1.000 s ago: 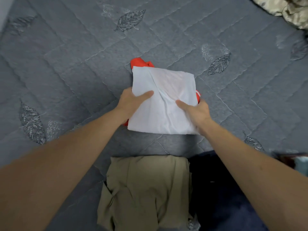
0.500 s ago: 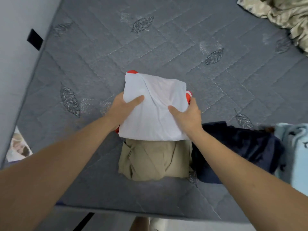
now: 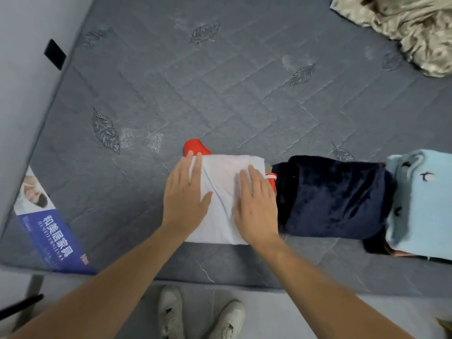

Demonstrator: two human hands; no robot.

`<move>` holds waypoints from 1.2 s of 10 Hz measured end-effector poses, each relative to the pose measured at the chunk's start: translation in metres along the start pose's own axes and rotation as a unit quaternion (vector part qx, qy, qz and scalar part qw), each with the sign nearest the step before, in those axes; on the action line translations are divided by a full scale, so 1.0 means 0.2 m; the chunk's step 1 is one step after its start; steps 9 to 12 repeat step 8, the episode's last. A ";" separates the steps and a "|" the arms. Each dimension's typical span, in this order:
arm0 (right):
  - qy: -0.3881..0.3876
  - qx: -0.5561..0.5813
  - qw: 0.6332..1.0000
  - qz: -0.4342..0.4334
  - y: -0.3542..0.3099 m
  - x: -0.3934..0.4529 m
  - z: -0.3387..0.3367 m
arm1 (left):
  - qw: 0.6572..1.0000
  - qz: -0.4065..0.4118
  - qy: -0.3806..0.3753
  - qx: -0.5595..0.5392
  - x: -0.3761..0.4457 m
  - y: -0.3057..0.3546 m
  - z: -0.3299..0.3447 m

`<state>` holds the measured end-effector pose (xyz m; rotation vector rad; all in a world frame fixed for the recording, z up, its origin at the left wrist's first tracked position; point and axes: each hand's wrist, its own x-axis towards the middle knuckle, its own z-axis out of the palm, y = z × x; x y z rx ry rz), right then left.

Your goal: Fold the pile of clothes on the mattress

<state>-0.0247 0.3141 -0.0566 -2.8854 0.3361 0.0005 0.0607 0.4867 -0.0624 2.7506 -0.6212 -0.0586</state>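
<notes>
A folded white garment (image 3: 221, 192) lies near the front edge of the grey quilted mattress (image 3: 195, 94), with a red garment (image 3: 195, 148) peeking out beneath it at its far left corner and right side. My left hand (image 3: 186, 192) lies flat on the white garment's left part, fingers straight. My right hand (image 3: 256, 201) presses flat on its right part. The khaki garment seen earlier is hidden under this stack. A folded navy fleece (image 3: 330, 196) sits right beside it, then a folded light blue garment (image 3: 420, 201).
A crumpled beige patterned cloth (image 3: 411, 28) lies at the mattress's far right corner. A blue label (image 3: 51, 231) covers the front left corner. A wall runs along the left. My shoes (image 3: 195, 314) stand on the floor below the front edge.
Both hands carried the white and red stack toward me and set it on the khaki garment. The fingers that gripped its sides now lie flat on top.
</notes>
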 end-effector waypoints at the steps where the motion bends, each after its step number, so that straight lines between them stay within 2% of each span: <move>1: -0.043 0.022 0.999 -0.019 0.03 0.01 0.15 | 0.990 0.133 -0.045 0.034 -0.04 -0.03 0.16; 2: -0.053 0.008 0.998 -0.013 0.11 0.03 0.29 | 0.986 0.134 -0.079 0.067 -0.04 -0.08 0.31; 4: -0.027 -0.006 0.999 -0.019 0.16 0.04 0.45 | 0.985 0.146 -0.058 0.070 -0.03 -0.13 0.49; 5: -0.041 -0.004 0.999 -0.015 0.16 0.03 0.44 | 0.984 0.143 -0.076 0.072 -0.03 -0.12 0.47; 7: -0.081 0.028 0.996 0.010 0.09 0.04 0.15 | 0.974 0.176 -0.124 0.072 0.02 -0.11 0.17; 8: -0.073 0.022 0.997 0.018 0.04 0.02 -0.08 | 0.974 0.190 -0.107 0.057 0.03 -0.06 -0.07; 12: -0.073 0.022 0.997 0.018 0.04 0.02 -0.08 | 0.974 0.190 -0.107 0.057 0.03 -0.06 -0.07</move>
